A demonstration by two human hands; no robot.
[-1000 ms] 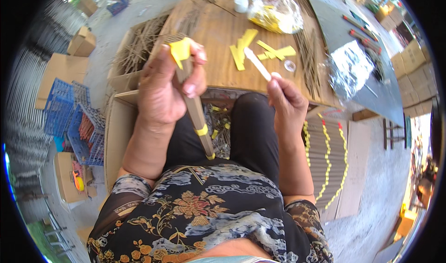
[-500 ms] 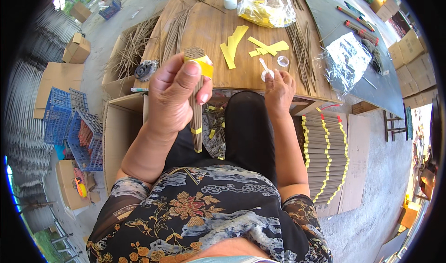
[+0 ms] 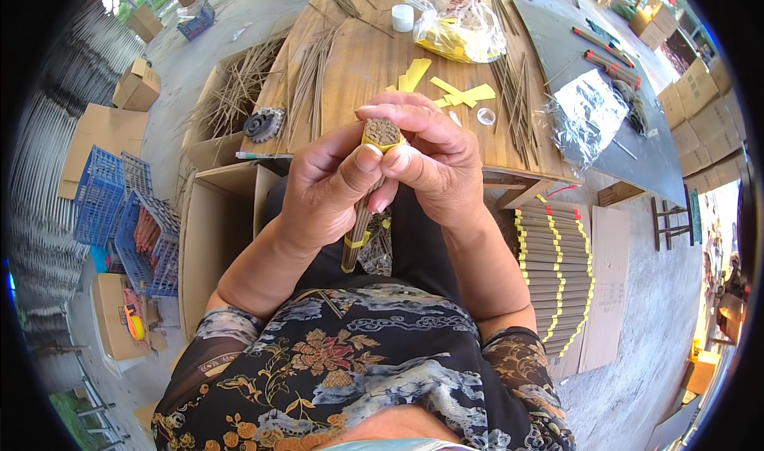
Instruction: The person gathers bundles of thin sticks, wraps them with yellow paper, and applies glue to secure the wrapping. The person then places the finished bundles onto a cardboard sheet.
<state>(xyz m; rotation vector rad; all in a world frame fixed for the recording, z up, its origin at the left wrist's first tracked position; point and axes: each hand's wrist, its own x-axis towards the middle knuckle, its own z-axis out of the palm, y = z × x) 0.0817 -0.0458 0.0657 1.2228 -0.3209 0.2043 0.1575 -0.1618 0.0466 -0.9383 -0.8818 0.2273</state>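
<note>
over the lap | both hands (image 3: 382, 180) closed around stick bundle (image 3: 362, 220) | yellow band (image 3: 380, 142) on top

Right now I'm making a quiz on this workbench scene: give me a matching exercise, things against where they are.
Things:
1. stick bundle
2. white cup
3. blue crates
4. finished bundles

Places:
A. floor, person's left
B. far part of table
C. floor, person's right
D. held by left hand and right hand

Pairs: 1-D, 2-B, 3-A, 4-C
</note>
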